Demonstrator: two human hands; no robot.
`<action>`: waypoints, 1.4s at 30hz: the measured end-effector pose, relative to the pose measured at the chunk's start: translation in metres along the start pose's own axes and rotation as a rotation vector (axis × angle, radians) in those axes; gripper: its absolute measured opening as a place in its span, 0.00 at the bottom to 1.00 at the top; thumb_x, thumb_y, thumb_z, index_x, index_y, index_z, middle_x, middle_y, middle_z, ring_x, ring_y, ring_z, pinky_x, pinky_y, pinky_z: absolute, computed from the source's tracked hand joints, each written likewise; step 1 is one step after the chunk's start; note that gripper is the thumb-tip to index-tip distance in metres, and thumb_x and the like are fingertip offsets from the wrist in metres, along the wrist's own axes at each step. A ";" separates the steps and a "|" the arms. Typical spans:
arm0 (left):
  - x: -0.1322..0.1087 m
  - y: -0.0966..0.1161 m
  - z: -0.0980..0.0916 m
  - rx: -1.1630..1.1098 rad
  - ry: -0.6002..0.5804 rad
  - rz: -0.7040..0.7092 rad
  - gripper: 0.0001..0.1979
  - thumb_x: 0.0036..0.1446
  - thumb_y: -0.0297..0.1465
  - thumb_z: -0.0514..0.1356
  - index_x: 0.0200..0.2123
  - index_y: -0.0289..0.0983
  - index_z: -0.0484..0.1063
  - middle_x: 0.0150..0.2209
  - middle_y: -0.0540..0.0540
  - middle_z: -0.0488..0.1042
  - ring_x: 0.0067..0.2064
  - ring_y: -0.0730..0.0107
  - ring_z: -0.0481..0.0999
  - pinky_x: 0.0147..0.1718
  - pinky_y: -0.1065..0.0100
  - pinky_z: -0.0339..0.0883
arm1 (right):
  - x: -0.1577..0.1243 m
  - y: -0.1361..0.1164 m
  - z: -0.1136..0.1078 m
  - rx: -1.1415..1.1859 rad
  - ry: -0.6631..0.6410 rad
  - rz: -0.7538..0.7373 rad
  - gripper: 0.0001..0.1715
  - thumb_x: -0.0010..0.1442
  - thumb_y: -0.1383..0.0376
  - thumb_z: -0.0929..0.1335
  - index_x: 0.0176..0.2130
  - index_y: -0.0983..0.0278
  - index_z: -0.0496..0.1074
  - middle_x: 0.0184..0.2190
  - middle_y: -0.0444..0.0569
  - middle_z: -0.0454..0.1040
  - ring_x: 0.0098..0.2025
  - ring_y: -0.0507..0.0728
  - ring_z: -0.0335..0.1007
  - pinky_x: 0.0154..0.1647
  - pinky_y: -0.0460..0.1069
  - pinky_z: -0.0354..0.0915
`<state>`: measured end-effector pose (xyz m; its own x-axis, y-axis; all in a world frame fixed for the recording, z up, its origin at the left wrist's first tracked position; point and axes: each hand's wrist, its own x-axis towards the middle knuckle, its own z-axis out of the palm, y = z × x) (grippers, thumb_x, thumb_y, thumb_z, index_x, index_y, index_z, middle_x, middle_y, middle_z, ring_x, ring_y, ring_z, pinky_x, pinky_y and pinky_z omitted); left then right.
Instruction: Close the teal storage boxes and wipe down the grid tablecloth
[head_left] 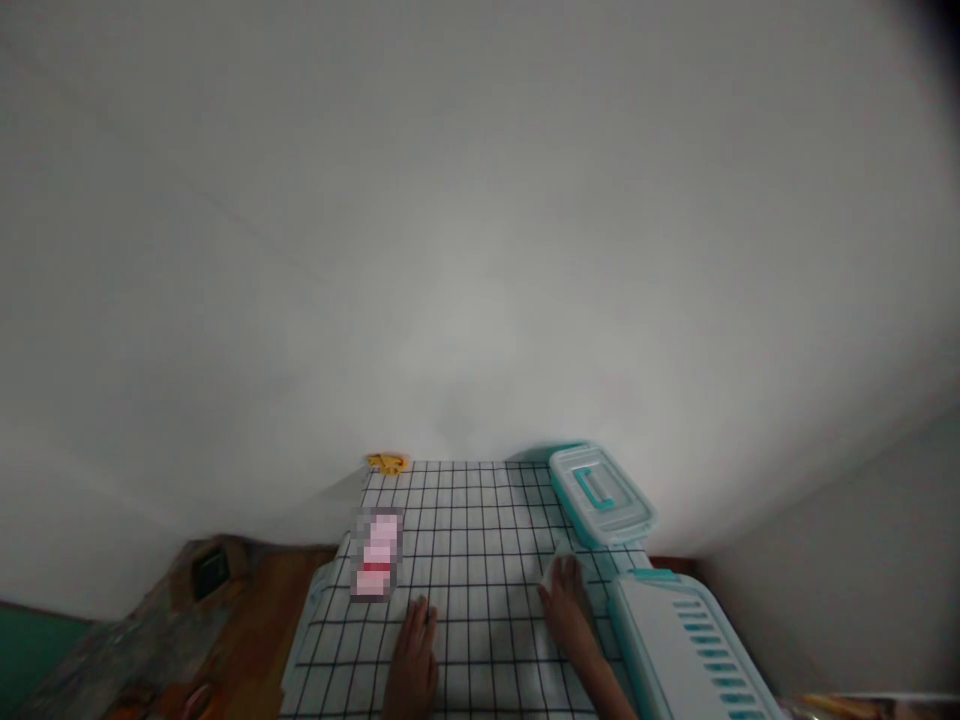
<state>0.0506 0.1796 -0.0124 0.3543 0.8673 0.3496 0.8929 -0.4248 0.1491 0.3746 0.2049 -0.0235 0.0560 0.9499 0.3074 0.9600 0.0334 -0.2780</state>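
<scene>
A white tablecloth with a black grid (480, 530) covers the table. On its near part my left hand (412, 655) lies flat, fingers stretched forward, holding nothing. My right hand (568, 610) is farther forward on the right side, its fingers bent over a thin white cloth (553, 568) pressed on the table. Whether that is fabric or tissue I cannot tell. Left of centre, beyond my left hand, lies a pink and white pack with a red band (377, 555), its details blurred out.
A turquoise box with a clear lid and handle (604, 495) stands at the back right. Nearer, a white and turquoise slotted case (690, 640) borders my right arm. A small yellow item (388, 463) sits at the back left corner. Behind the table rises a white wall (465, 250).
</scene>
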 end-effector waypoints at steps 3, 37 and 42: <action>-0.013 0.003 -0.008 0.012 -0.016 0.006 0.38 0.54 0.16 0.47 0.67 0.41 0.43 0.66 0.40 0.59 0.68 0.56 0.54 0.59 0.52 0.66 | -0.026 -0.024 -0.006 -0.007 0.015 -0.009 0.44 0.63 0.68 0.59 0.69 0.69 0.30 0.70 0.58 0.22 0.70 0.71 0.25 0.62 0.68 0.56; -0.080 -0.021 -0.076 0.139 -0.093 0.013 0.35 0.52 0.18 0.49 0.64 0.40 0.55 0.64 0.44 0.64 0.66 0.62 0.59 0.59 0.61 0.64 | -0.088 -0.114 -0.062 0.258 -0.739 -0.442 0.43 0.57 0.66 0.67 0.67 0.73 0.49 0.68 0.63 0.40 0.69 0.68 0.35 0.66 0.60 0.49; -0.088 -0.041 -0.077 0.166 -0.062 -0.070 0.30 0.55 0.19 0.50 0.61 0.39 0.60 0.61 0.42 0.67 0.63 0.60 0.64 0.56 0.60 0.66 | -0.123 -0.019 -0.063 0.106 -0.422 -0.230 0.47 0.60 0.69 0.60 0.68 0.67 0.28 0.69 0.59 0.28 0.68 0.69 0.30 0.64 0.66 0.53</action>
<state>-0.0386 0.1002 0.0219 0.3018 0.9098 0.2849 0.9476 -0.3190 0.0149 0.3666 0.0675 0.0009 -0.2909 0.9566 -0.0183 0.9002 0.2672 -0.3437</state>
